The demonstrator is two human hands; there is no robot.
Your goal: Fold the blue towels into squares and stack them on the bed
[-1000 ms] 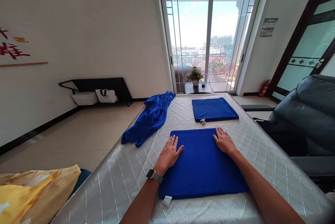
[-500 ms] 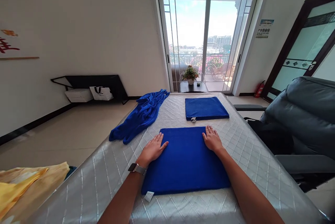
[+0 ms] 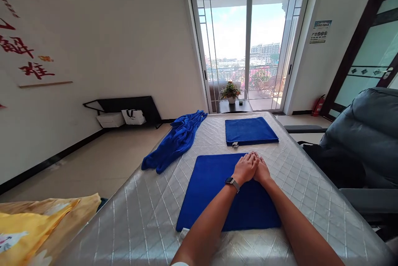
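Observation:
A folded blue cloth (image 3: 211, 191) lies flat on the silvery quilted mattress (image 3: 149, 212). My left hand (image 3: 246, 167), with a watch on its wrist, rests palm down on the cloth's far right part, fingers extended. Right beside it, touching it, my right hand (image 3: 261, 170) lies at the far right corner, its fingers stretched forward and partly hidden by the left. Beyond them sits a second folded blue cloth (image 3: 250, 130) with a white tag. A crumpled blue cloth (image 3: 178, 141) lies along the mattress's left edge.
Yellow and tan bedding (image 3: 46, 224) is at the lower left. A dark grey recliner (image 3: 370, 133) stands close on the right. Past the mattress are a potted plant (image 3: 230, 92) on a small table and a sliding glass door (image 3: 248, 50).
My left hand has moved right across the cloth, from its far left corner to beside my right hand. The camera view has shifted slightly left.

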